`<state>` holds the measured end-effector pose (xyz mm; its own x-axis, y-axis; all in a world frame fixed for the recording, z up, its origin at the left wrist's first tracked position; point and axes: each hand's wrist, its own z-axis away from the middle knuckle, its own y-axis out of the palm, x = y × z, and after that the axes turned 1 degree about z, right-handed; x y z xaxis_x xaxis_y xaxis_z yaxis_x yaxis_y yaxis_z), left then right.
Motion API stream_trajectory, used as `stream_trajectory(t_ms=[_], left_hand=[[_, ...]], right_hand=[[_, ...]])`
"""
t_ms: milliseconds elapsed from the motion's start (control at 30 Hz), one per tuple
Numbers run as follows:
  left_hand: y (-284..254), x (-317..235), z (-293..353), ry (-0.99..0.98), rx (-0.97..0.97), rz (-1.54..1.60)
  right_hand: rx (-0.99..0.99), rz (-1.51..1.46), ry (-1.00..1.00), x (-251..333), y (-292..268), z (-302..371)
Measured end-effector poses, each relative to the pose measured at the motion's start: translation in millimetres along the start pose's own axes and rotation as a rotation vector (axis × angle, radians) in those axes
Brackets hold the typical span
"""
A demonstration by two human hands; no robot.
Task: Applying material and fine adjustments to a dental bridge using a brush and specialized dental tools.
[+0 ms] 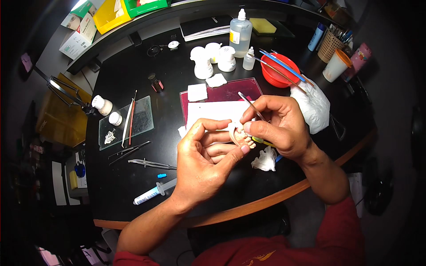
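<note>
My left hand (199,162) is closed around a cream-coloured dental model (241,138) with a row of teeth, gripping it between thumb and fingers above the middle of the bench. My right hand (282,126) is closed on a slender tool (251,105) with a pale, shiny upper end; its kind cannot be made out. The right thumb and fingertip meet at the model's upper teeth, and whether they pinch a small piece there is too small to tell. Below the right hand lies a crumpled white tissue (265,159). Behind the hands, a white pad (208,111) rests on a dark red tray (242,88).
A glass slab (144,117) at left bears thin tools and a small jar (115,118). Tweezers (151,164) and a syringe (148,195) lie nearer. At the back stand white jars (203,64), a squeeze bottle (240,37) and a red bowl (273,80) with brushes across it.
</note>
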<state>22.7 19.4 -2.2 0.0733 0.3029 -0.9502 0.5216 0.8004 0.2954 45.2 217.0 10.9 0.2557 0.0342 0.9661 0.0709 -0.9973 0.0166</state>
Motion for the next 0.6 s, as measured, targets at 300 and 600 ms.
stream_trajectory(t_ms=[300, 600], left_hand=[[-0.7, 0.4, -0.7, 0.011, 0.001, -0.01], [-0.1, 1.3, -1.0, 0.032, -0.019, -0.051]], right_hand=[[0.028, 0.003, 0.035, 0.7, 1.4, 0.5], [0.029, -0.049, 0.109, 3.6, 2.2, 0.8]])
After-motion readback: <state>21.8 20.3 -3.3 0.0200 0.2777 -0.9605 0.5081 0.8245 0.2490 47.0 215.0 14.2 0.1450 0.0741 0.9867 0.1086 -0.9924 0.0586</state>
